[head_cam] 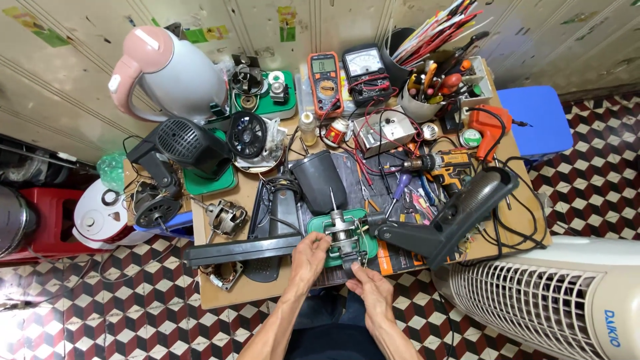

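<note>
Your right hand (372,288) pinching a thin wire just below the fan motor (341,233), your left hand (311,257) gripping the motor's side, green housing (363,248) beneath your fingers

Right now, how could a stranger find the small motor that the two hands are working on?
Find the cluttered wooden workbench; at its front edge both hands meet. Between left hand and right hand sits the metal motor on a green plastic base, alone with an upright shaft.

My left hand (311,255) and right hand (371,288) are bare, no gloves, rings or watch. Behind them my forearms are unsleeved, and below them my lap shows dark blue clothing.
</note>
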